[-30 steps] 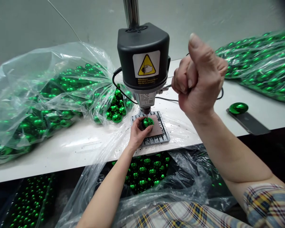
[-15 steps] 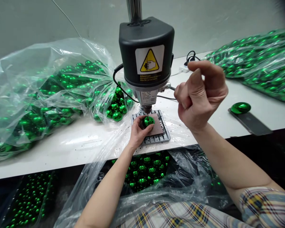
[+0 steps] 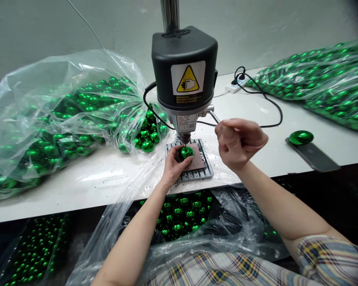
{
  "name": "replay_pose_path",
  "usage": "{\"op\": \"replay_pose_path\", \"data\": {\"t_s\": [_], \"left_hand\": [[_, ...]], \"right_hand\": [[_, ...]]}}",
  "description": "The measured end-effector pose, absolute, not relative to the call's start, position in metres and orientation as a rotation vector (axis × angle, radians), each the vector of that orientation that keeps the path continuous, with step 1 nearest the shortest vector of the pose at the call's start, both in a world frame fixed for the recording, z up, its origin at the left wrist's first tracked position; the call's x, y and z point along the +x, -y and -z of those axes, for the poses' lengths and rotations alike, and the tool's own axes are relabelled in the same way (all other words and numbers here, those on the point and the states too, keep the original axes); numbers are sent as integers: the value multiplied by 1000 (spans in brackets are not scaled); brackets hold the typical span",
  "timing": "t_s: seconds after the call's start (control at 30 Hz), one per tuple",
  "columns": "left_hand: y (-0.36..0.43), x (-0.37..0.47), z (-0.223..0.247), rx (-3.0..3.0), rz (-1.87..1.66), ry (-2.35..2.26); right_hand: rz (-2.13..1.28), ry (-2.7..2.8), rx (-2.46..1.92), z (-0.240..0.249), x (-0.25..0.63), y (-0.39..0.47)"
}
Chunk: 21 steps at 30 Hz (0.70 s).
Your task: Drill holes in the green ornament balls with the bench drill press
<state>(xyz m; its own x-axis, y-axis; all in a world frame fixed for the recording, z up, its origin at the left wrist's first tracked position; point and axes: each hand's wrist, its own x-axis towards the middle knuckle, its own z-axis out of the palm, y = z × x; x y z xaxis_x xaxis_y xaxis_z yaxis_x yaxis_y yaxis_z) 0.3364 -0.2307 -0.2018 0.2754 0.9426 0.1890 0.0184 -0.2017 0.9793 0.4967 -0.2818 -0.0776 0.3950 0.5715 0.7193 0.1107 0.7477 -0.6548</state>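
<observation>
Between the thumb and fingers of my left hand (image 3: 176, 162) sits a shiny green ball (image 3: 186, 152), held on a pinkish pad (image 3: 198, 158). The pad lies on the slotted metal base (image 3: 207, 172) of a small drill press (image 3: 185, 67). Right above the ball is the drill's chuck (image 3: 185, 138); whether the bit touches the ball I cannot tell. My right hand (image 3: 240, 143) is closed around the end of the drill's feed lever (image 3: 214, 116), whose far end it hides.
Clear plastic bags of green balls stand left (image 3: 77, 107) and right (image 3: 337, 87) on the white table (image 3: 77, 182). A phone (image 3: 318, 155) with a green ball (image 3: 301, 137) lies right. More balls (image 3: 181, 214) fill a plastic-lined space below the edge. A power strip (image 3: 237, 85) sits behind.
My right hand has come down and slightly left, bringing the lever down with it. My left hand stays on the ball.
</observation>
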Motion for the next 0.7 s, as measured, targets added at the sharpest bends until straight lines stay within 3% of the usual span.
{"op": "replay_pose_path", "data": {"t_s": [0.2, 0.37, 0.57, 0.7], "left_hand": [[230, 339, 198, 1470, -1107, -935], [260, 320, 171, 1644, -1149, -1258], [314, 268, 136, 2211, -396, -864], [266, 248, 131, 2200, -736, -1179]], "right_hand": [[-200, 1025, -487, 26, 493, 262], [-501, 1055, -497, -22, 502, 232], [-570, 994, -457, -25, 500, 233], [-574, 983, -436, -25, 499, 235]]}}
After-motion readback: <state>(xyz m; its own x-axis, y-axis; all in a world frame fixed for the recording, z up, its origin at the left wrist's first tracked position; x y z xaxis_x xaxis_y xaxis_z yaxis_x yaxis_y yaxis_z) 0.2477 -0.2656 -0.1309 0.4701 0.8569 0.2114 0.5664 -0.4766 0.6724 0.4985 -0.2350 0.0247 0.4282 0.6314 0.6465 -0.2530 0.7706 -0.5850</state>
